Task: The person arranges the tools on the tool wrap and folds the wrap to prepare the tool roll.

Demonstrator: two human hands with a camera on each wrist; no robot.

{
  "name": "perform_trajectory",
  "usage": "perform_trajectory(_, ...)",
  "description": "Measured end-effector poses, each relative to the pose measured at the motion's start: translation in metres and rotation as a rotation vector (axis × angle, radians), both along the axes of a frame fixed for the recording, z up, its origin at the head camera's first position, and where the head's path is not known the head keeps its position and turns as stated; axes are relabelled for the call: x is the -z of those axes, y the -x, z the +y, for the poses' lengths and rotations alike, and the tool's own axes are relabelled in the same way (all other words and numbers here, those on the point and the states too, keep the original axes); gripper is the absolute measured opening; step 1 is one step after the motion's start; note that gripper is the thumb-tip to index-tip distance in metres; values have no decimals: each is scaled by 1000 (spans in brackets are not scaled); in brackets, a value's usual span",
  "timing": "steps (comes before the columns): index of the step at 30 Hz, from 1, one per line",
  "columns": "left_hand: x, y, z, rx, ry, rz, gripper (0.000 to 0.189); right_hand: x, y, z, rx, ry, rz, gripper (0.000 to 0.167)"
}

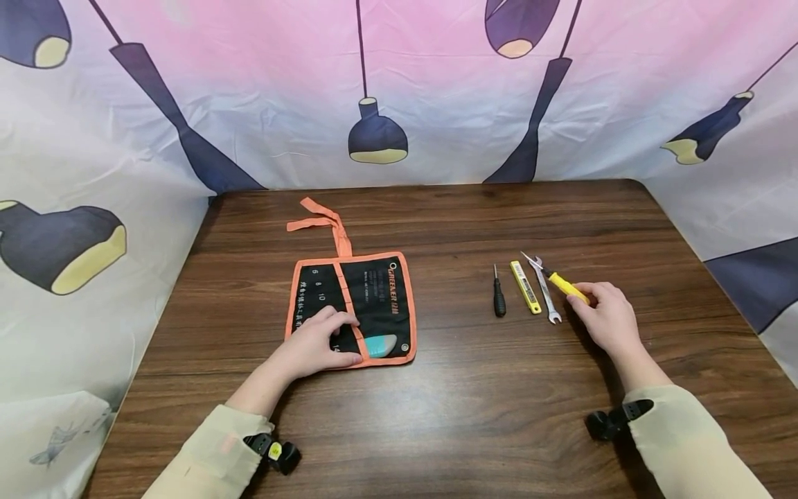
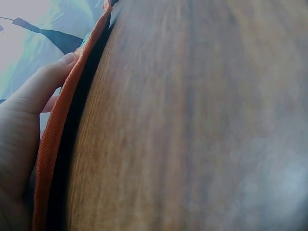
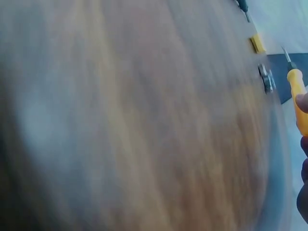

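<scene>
A black tool pouch with orange trim [image 1: 380,291] lies spread on the table. My left hand [image 1: 314,343] rests on its lower part, the thumb near the bottom edge and the index finger at the orange pocket edge. In the left wrist view the thumb [image 2: 48,77] lies along the orange trim [image 2: 60,113]. Beside these fingers, a teal and grey tool end [image 1: 380,346] sticks out of a pocket. My right hand [image 1: 607,315] pinches a screwdriver with a yellow handle [image 1: 564,284], its tip pointing away to the left, over the wrench [image 1: 547,294].
Left of the wrench lie a yellow flat case [image 1: 526,287] and a small black screwdriver [image 1: 499,298]. Orange ties [image 1: 337,225] extend from the pouch's far side. Behind the wooden table [image 1: 449,416] hangs a cloth printed with lamps [image 1: 436,90].
</scene>
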State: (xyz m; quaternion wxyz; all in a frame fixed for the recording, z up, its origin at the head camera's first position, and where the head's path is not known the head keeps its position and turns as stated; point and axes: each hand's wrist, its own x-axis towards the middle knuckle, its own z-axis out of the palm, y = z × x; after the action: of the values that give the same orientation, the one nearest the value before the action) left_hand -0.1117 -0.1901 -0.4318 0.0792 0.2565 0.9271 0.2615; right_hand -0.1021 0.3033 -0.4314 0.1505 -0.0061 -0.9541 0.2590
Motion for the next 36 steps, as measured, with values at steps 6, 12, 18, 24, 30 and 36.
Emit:
perform_trajectory(6, 0, -1, 0, -3, -5, 2, 50, -1, 6, -15, -70, 12, -10, 22)
perform_trajectory(12, -1, 0, 1, -4, -8, -1, 50, -2, 12, -33, -166, 19, 28, 20)
perform_trajectory(18, -1, 0, 1, 7, -9, 18, 51, -3, 16, -55, -289, -2, 59, 18)
perform_trajectory(24, -2, 0, 1, 8, -6, 14, 51, -2, 18, -75, -387, 10, 48, 17)
perform_trajectory(30, -1, -1, 1, 1, -4, 11, 51, -2, 19, -90, -419, 39, 28, 19)
perform_trajectory(36, 0, 0, 1, -2, -5, 8, 51, 0, 20, -110, -504, 36, 37, 18)
